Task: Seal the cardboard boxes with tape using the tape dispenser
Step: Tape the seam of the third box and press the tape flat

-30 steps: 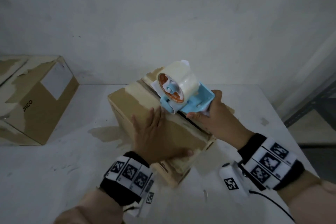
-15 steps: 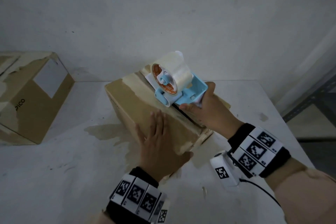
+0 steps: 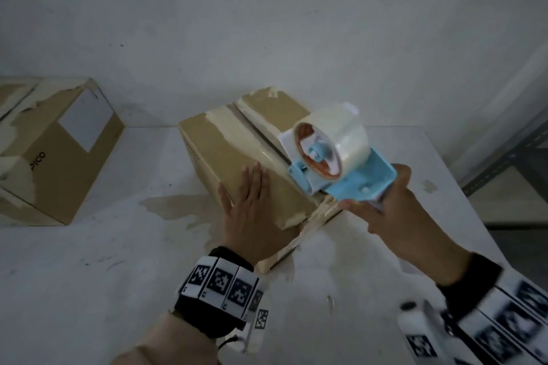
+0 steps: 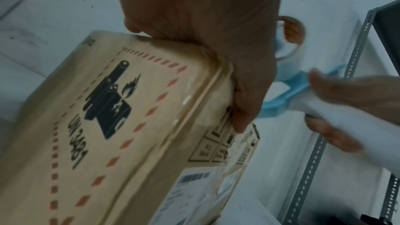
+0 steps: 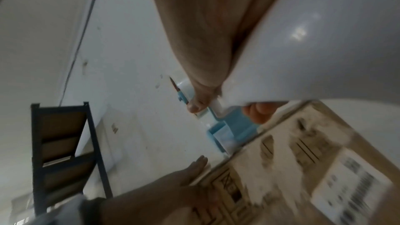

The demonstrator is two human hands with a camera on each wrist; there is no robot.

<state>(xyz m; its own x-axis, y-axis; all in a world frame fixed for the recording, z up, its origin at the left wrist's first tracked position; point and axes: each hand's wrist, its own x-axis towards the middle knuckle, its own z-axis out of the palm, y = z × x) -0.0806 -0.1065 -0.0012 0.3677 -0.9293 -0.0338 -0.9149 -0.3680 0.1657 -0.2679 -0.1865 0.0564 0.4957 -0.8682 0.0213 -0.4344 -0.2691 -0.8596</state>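
Here the cardboard box [image 3: 237,157] sits mid-counter [image 3: 89,261], probably light and liable to slide; the left hand [image 3: 252,216] presses flat on its near corner. The right hand [image 3: 394,216] grips the tape dispenser [image 3: 335,157] by its handle, at the box's near edge.

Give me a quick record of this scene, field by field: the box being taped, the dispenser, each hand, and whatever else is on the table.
box in work: cardboard box on the white table, centre seam partly taped
tape dispenser: blue and white, clear roll, at the box's near end
left hand: flat on the box top, thumb over the near edge
right hand: grips the dispenser handle
second box: far left, untouched
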